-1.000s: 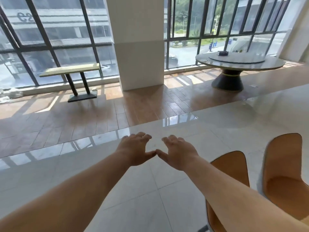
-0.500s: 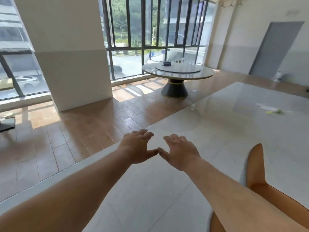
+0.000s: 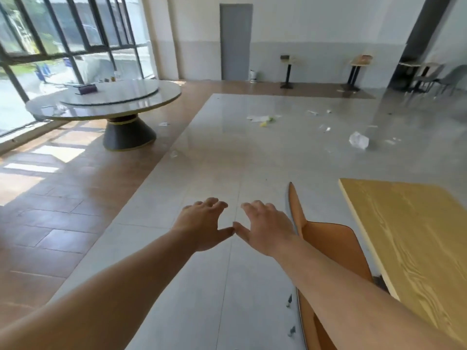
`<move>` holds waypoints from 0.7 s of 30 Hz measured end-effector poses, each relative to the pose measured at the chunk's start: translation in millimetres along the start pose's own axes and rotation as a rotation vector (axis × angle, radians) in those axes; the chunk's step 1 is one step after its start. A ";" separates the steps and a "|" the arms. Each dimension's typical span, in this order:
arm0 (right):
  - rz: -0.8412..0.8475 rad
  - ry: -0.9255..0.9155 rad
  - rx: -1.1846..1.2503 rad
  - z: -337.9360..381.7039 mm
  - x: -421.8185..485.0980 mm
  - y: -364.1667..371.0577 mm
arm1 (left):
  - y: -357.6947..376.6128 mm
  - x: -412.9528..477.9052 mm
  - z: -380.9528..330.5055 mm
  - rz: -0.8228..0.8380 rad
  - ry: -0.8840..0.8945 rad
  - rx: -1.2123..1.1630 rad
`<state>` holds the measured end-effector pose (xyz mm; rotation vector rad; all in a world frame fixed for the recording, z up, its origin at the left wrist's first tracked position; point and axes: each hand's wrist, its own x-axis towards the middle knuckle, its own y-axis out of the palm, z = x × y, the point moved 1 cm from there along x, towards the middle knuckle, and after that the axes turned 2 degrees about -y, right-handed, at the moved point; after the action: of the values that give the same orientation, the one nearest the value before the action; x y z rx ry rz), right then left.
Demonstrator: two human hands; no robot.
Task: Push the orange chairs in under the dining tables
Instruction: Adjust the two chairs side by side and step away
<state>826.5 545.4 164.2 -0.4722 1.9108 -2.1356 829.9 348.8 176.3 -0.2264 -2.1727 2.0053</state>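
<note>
An orange chair stands at the lower right, seen from above and behind, its thin backrest rising edge-on toward the camera and its seat facing the wooden table just to its right. The seat lies just beside the table's near edge; whether any of it reaches under the top cannot be told. A second orange chair edge shows lower down, mostly hidden behind the right forearm.

Both arms stretch forward over the pale tiled floor. The left hand is held palm down with fingers spread and slightly curled, grasping nothing. The right hand mirrors it, fingers loosely splayed, also empty. The two thumbs touch at their tips between the hands. The right hand hovers just left of the chair's backrest without touching it.

Farther off on the left, a round table with a raised turning disc on top stands on a dark cone-shaped base, on brown floor tiles beside tall windows. A small dark box rests on it. Bits of litter lie scattered over the pale floor in the middle distance. A grey door is set in the back wall, with small pedestal tables along it and grey chairs at the far right.
</note>
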 end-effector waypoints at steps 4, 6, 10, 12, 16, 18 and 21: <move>0.017 0.158 0.036 -73.6 62.0 37.5 | 35.1 114.9 -11.1 0.059 0.129 0.019; 0.070 0.236 0.051 -109.3 85.7 54.8 | 52.0 170.0 -16.9 0.121 0.176 0.032; 0.116 0.381 0.042 -174.9 111.5 69.5 | 73.0 262.5 -37.4 0.206 0.287 0.069; 0.113 0.471 0.058 -204.9 116.3 66.3 | 78.3 302.1 -56.0 0.236 0.367 0.081; 0.038 0.679 0.061 -260.5 117.5 52.4 | 84.5 374.0 -110.0 0.263 0.581 0.119; 0.029 0.794 0.040 -283.5 113.1 50.5 | 90.3 405.7 -143.2 0.264 0.686 0.112; 0.050 0.995 0.037 -302.1 98.2 61.7 | 109.6 438.8 -189.6 0.272 0.877 0.113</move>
<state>615.9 777.1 82.5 0.8035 2.2257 -2.6047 445.9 642.3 93.1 -1.1764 -1.5083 1.6489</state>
